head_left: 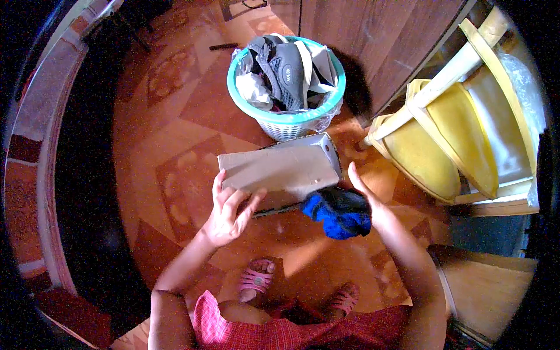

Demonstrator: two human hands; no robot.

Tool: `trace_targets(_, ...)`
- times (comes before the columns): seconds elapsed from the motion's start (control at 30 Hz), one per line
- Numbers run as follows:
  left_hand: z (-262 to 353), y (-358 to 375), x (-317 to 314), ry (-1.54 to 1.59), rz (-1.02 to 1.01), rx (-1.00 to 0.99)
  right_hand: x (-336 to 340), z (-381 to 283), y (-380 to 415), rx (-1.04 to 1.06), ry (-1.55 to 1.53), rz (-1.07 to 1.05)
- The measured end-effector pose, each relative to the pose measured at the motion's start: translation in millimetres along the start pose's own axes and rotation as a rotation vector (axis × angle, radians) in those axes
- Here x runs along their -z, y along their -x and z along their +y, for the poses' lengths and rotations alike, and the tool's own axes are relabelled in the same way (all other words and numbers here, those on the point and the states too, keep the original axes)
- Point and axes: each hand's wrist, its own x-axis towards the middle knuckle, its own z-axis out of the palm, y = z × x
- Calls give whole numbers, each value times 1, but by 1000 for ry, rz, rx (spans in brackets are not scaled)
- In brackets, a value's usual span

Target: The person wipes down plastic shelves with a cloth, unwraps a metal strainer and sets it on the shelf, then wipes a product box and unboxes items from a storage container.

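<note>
Cardboard box (pixel 280 170) sits between my two hands, held flat above the floor, its long edge running from my left palm toward the basket ahead. I see my left hand (pixel 228 211) under the near left corner, fingers (pixel 220 188) spread up the side and thumb pressed on the lower edge, so the hand is half curled round the box rather than closed tight. My right hand (pixel 366 195) is open at the far right end, fingers straight, palm toward the box; whether it touches the box I cannot tell. A blue cloth (pixel 339 211) hangs just beside that palm, under the right corner of the box.

Beyond the grip stands one laundry basket (pixel 287 122) with a teal rim, full of grey and white clothes, its wall close against the far edge of the box. Right of my right hand is one yellow wooden chair (pixel 449 134), near but apart. Below the hands I count two pink sandals (pixel 256 280). Open tiled floor (pixel 175 134) lies left of my left hand, up to a dark threshold.
</note>
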Motion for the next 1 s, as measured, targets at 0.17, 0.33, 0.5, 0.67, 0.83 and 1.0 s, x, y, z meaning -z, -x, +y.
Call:
trace_targets(0.17,-5,3,13,115,116,-137,-7,16,-3,23,-33,-21)
trace_targets(0.33,-8,2,25,-15,210,-176,-5,39,1,183,48,-155)
trace_targets(0.5,2,18,-12,963,281,863,-10,47,8,206,28,-286)
trace_targets(0.67,24,28,-35,1786,1,1228,-50,53,2,186,-192,-321)
trace_targets(0.83,17,8,-48,1898,165,1183,-64,52,-13,184,-275,-335)
trace_targets(1.0,11,11,-48,1951,320,1143,-78,55,-8,447,143,69)
